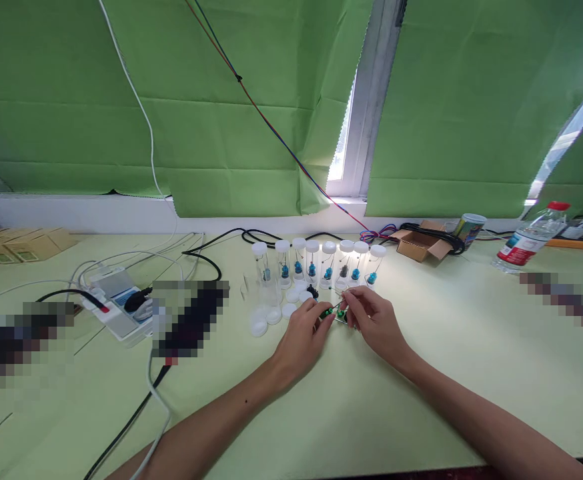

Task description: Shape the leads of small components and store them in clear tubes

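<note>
Both hands meet at mid-table, fingertips close together. Between the thumb and fingers of my left hand [305, 340] is a small green part [326, 313] with a thin dark stem, its exact kind unclear. My right hand [374, 323] is closed in a pinch at a thin wire-like piece [339, 303] by the left fingertips. Under the right fingers lies a second green piece [341, 313], partly hidden. Just beyond stands a row of clear tubes [312, 267] with white caps, each holding a small part, mostly blue, on a thin wire.
Left of my hands are loose white caps [289, 310], uncapped clear tubes [251, 287] and a small black part [313, 291]. A power strip [121, 313] with cables lies farther left. At the right are an open cardboard box [419, 245], a can [469, 230] and a bottle [531, 240].
</note>
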Action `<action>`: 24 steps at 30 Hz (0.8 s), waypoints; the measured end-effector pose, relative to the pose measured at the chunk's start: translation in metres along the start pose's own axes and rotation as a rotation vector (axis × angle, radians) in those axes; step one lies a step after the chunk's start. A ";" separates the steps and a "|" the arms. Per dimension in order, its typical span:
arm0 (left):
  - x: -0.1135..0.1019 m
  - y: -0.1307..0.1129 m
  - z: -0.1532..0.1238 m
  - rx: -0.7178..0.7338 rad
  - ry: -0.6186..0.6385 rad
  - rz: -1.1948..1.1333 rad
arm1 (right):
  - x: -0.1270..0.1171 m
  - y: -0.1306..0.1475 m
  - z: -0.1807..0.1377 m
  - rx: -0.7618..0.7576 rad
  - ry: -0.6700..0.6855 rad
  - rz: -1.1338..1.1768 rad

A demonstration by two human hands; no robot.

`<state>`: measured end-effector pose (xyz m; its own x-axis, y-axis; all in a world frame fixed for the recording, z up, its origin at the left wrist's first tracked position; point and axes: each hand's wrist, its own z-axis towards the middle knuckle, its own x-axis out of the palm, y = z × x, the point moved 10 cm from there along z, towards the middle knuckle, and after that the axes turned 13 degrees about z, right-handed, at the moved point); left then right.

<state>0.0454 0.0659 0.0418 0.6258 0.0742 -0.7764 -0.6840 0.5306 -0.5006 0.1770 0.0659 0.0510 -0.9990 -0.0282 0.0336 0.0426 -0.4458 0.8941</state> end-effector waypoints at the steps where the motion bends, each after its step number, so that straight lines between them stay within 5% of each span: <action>1: 0.000 0.000 0.000 0.001 -0.003 0.001 | 0.000 -0.001 0.000 0.006 -0.001 0.001; 24: 0.001 -0.002 -0.001 0.015 0.010 0.010 | 0.002 -0.005 0.002 0.043 0.034 0.001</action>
<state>0.0472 0.0637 0.0417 0.6152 0.0708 -0.7852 -0.6843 0.5426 -0.4872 0.1748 0.0698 0.0478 -0.9980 -0.0591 0.0203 0.0426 -0.4066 0.9126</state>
